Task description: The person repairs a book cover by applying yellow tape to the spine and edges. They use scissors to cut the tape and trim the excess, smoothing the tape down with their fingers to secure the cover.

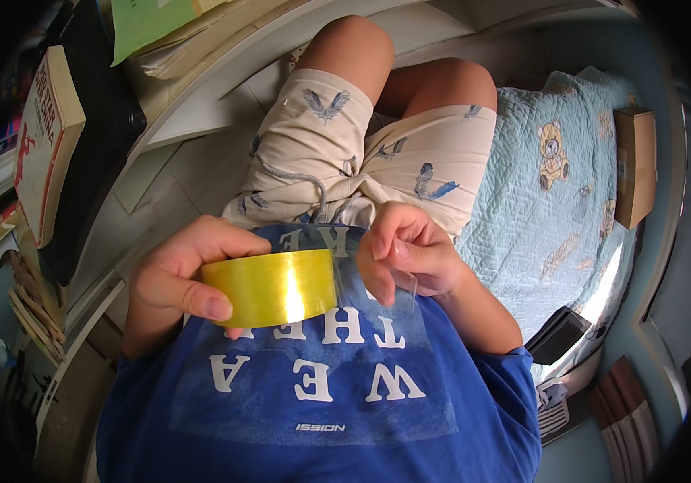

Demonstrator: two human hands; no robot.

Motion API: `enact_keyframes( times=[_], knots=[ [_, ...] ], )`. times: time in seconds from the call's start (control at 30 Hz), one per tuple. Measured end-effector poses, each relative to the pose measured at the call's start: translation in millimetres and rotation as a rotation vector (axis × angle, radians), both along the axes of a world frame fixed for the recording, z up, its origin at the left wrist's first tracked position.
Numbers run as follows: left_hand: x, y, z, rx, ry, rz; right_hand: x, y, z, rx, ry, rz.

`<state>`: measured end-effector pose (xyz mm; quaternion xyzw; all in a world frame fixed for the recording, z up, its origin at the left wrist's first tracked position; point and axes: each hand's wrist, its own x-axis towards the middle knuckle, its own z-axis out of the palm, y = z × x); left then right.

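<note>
A wide roll of yellowish clear packing tape (pixel 270 288) is held in my left hand (pixel 185 271), the thumb on its near side and the fingers partly hidden behind it. A transparent strip stretches from the roll's right edge across to my right hand (pixel 412 253). There the thumb and index finger are pinched together on the strip, and its loose end (pixel 406 291) hangs just below the fingers. Both hands are in front of my printed blue T-shirt (pixel 321 453), above my lap in pale shorts with a feather pattern (pixel 315 133).
A desk edge (pixel 164 115) curves along the left, bearing a paperback book (pixel 49 151), a green folder (pixel 146 24) and stacked papers. At the right lies a light-blue quilt with bears (pixel 520 199), with a cardboard box (pixel 634 166) and a black object (pixel 558 335) on it.
</note>
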<state>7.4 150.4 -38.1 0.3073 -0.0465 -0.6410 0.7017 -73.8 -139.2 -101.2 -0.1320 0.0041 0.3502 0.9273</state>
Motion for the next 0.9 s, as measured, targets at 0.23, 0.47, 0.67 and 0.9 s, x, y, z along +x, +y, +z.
enact_keyframes(
  times=[0.23, 0.47, 0.67, 0.9],
  knots=[
    [2.4, -9.6, 4.9, 0.053, -0.117, -0.056, -9.3, 9.1, -18.4, 0.195, -0.003, -0.043],
    [6.4, -4.0, 6.2, 0.020, -0.110, -0.114, -8.0, -4.3, -15.9, 0.063, -0.060, 0.013],
    [0.7, -1.8, 12.7, 0.043, -0.125, -0.103, -0.4, -20.0, -2.7, -0.088, 0.018, 0.103],
    [25.9, -8.7, 27.9, -0.017, -0.395, -0.289, 10.8, -33.5, -2.3, -0.175, -0.054, 0.589]
  ],
)
